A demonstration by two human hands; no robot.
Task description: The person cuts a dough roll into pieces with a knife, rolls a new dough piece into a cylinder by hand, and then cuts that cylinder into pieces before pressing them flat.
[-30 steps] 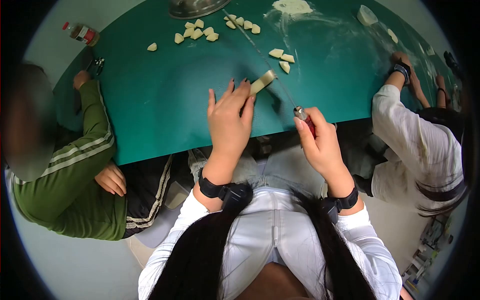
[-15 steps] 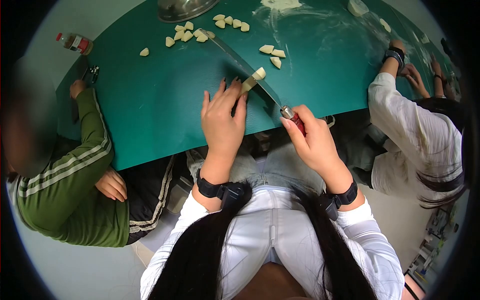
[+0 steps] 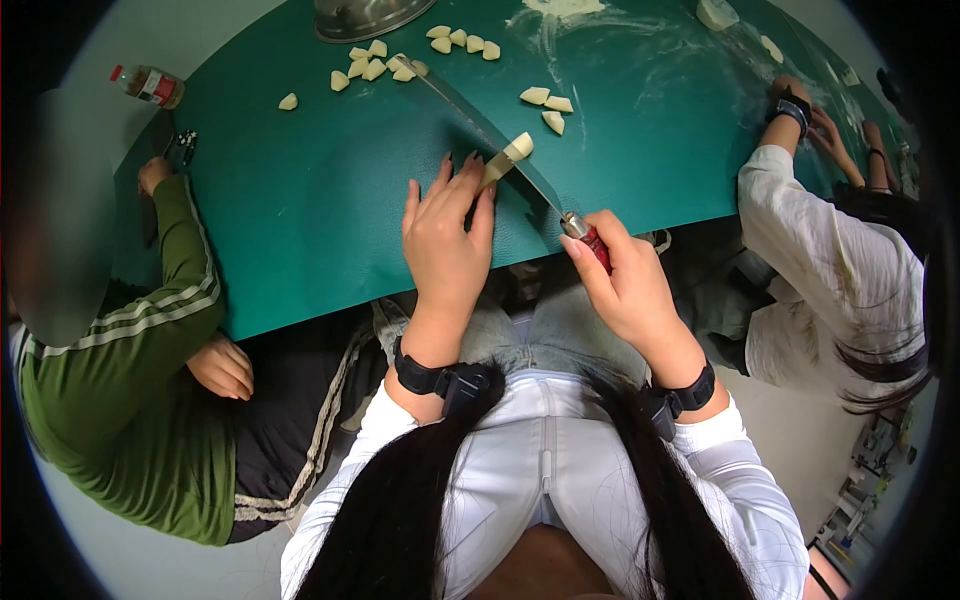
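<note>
My right hand (image 3: 628,275) is closed around the red handle of a long knife (image 3: 478,122). Its blade slants up and left, lying across a pale dough roll (image 3: 497,168) close to the roll's far end. That end piece (image 3: 520,146) shows just beyond the blade. My left hand (image 3: 445,225) holds the near part of the roll under its fingertips, which partly hide it. Three cut dough pieces (image 3: 553,122) lie to the right of the blade. Several more dough pieces (image 3: 373,70) are scattered near the knife's tip, some right against it.
A metal bowl (image 3: 370,20) stands at the table's far edge, with white flour (image 3: 563,7) to its right. On the left are a red-capped bottle (image 3: 150,86) and a person in a green sleeve (image 3: 165,280). At right, a white-sleeved person (image 3: 800,220) works at the green table (image 3: 310,210).
The green-sleeved person's body has shifted slightly at the left. My hands, the knife and the dough roll stay almost exactly in place.
</note>
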